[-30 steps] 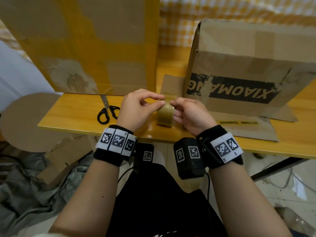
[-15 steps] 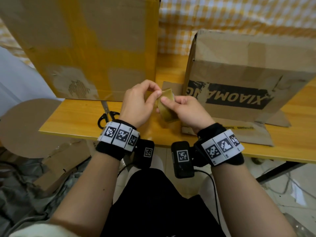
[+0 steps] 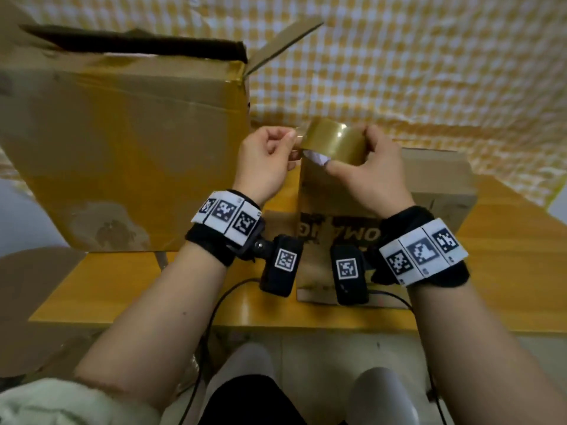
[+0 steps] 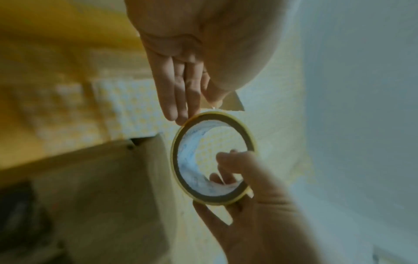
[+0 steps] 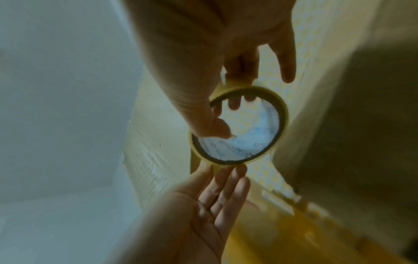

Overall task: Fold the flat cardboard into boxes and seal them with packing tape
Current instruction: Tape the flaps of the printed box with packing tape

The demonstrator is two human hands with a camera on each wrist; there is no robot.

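Both hands hold a roll of brown packing tape [image 3: 334,142] in the air above the wooden table [image 3: 506,256]. My right hand [image 3: 349,151] grips the roll, its thumb through the white core [image 5: 239,139]. My left hand [image 3: 290,142] pinches the loose tape end [image 4: 233,101] at the roll's left edge. The left fingers [image 4: 178,92] lie against the rim of the roll [image 4: 212,157]. A small folded cardboard box [image 3: 435,182] with black print stands right behind the hands. A large taped box [image 3: 122,148] stands to the left, one top flap raised.
A yellow-and-white checked cloth [image 3: 414,56] hangs behind the table. A flat cardboard piece [image 3: 316,271] lies under the small box near the front edge. A round cardboard disc [image 3: 27,286] sits left of the table, below its level.
Both hands have lifted the tape roll from just above the table to well above it. The roll has turned sideways, and the left hand now pinches its loose end.
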